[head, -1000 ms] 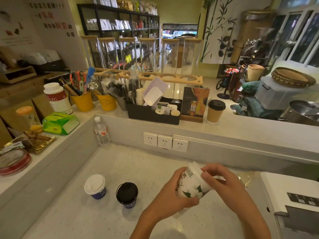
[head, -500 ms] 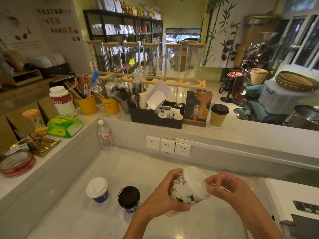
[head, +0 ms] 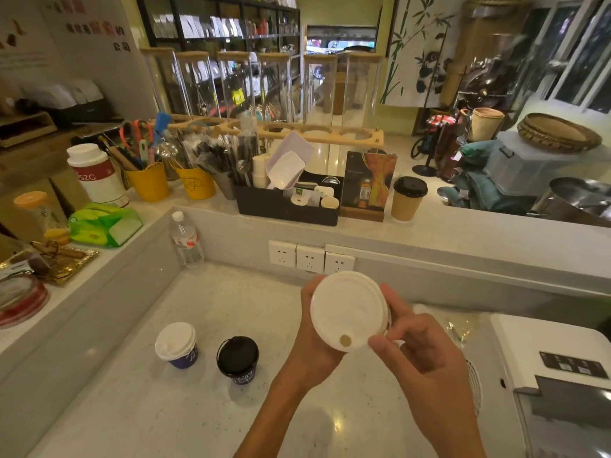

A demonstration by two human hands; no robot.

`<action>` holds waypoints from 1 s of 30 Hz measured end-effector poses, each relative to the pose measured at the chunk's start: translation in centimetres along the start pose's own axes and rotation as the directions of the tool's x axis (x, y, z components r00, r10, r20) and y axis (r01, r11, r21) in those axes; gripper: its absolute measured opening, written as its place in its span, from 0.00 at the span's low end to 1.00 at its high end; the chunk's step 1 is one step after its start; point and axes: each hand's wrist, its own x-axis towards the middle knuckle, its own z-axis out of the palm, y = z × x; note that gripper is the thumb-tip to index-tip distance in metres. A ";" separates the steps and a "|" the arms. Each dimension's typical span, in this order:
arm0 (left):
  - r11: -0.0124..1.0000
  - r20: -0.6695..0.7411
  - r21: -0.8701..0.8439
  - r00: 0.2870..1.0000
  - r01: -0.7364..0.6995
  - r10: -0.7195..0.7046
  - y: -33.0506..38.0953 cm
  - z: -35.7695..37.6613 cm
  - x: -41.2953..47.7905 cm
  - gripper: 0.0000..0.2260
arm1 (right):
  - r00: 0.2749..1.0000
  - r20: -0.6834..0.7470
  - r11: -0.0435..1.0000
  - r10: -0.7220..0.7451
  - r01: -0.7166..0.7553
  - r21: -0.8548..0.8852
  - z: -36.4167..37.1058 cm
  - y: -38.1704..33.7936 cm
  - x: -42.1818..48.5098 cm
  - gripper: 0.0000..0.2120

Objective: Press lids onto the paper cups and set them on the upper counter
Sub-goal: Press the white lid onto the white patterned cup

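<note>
White lid (head: 348, 312) is facing up; left hand (head: 310, 348) is grasping the cup hidden beneath, right hand (head: 420, 352) is pinching the rim. Pressing should be travelling evenly all round.

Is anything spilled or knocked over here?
Nothing stands out. The blue cup and the black-lidded cup stand upright on the lower counter, the brown cup stands upright on the upper counter, and no spill shows. The left hand and right hand grip the held cup, tilted, lid on.
</note>
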 end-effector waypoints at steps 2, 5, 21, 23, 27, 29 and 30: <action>0.999 -0.007 0.011 0.999 -0.043 0.043 0.2 0.1 0.2 0.36 | 1.000 0.005 1.000 -0.006 0.006 -0.004 -0.1 -0.2 -0.2 0.08; 0.999 -0.007 0.012 0.999 -0.050 0.050 1.0 0.3 0.4 0.35 | 1.000 0.003 0.999 -0.016 0.016 -0.029 0.0 -0.5 0.0 0.07; 0.991 0.075 -0.064 0.991 0.116 -0.112 2.2 1.3 -0.3 0.40 | 0.993 -0.098 0.998 0.060 -0.057 0.033 -1.0 0.2 1.2 0.08; 0.987 0.032 -0.105 0.992 0.125 -0.122 2.3 1.7 -0.1 0.40 | 0.998 -0.062 1.000 0.023 -0.023 0.006 -0.5 0.3 1.1 0.08; 0.974 -0.067 0.210 0.992 -0.091 0.107 2.4 1.4 0.3 0.40 | 0.993 -0.076 0.992 0.091 -0.083 0.097 -0.8 1.7 1.4 0.08; 0.895 -0.002 0.426 0.989 -0.135 0.149 2.8 0.9 0.4 0.40 | 0.978 -0.127 0.970 0.165 -0.137 0.202 -1.1 2.1 1.9 0.14; 0.861 0.037 0.492 0.992 -0.126 0.123 3.1 0.9 0.5 0.40 | 0.971 -0.142 0.954 0.192 -0.151 0.260 -1.2 2.1 2.2 0.18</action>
